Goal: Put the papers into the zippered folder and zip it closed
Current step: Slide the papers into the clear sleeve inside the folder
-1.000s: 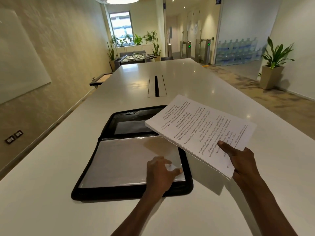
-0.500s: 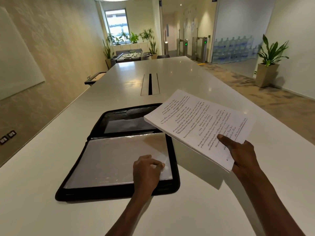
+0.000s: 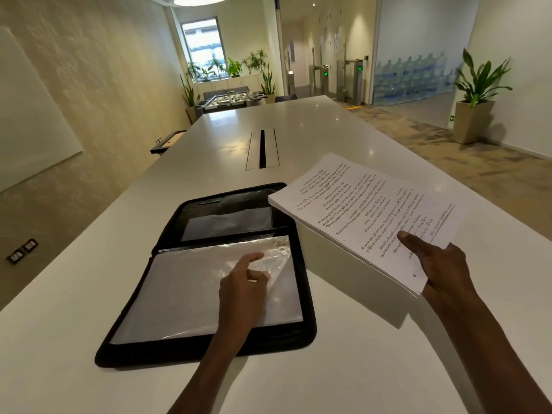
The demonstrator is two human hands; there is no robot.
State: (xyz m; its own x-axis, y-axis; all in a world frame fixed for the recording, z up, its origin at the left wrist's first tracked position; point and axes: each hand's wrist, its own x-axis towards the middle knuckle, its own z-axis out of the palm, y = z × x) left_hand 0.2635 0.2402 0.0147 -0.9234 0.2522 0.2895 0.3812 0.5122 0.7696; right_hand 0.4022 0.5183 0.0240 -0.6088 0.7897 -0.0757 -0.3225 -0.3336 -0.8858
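The left hand (image 3: 243,286) has now pinched up a clear sleeve (image 3: 268,264) corner in the zippered folder (image 3: 206,351), opening a pocket; the right hand (image 3: 442,264) grips the papers (image 3: 367,210).

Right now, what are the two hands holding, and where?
Right hand grips the papers at their near corner, thumb on top. Left hand pinches the clear sleeve by its lifted corner.

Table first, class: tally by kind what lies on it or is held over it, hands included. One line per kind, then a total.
Folder: 1, open on the table
Paper stack: 1, held over the table
Hands: 2, left hand pinching a clear sleeve in the folder, right hand holding the stack
Total: 4
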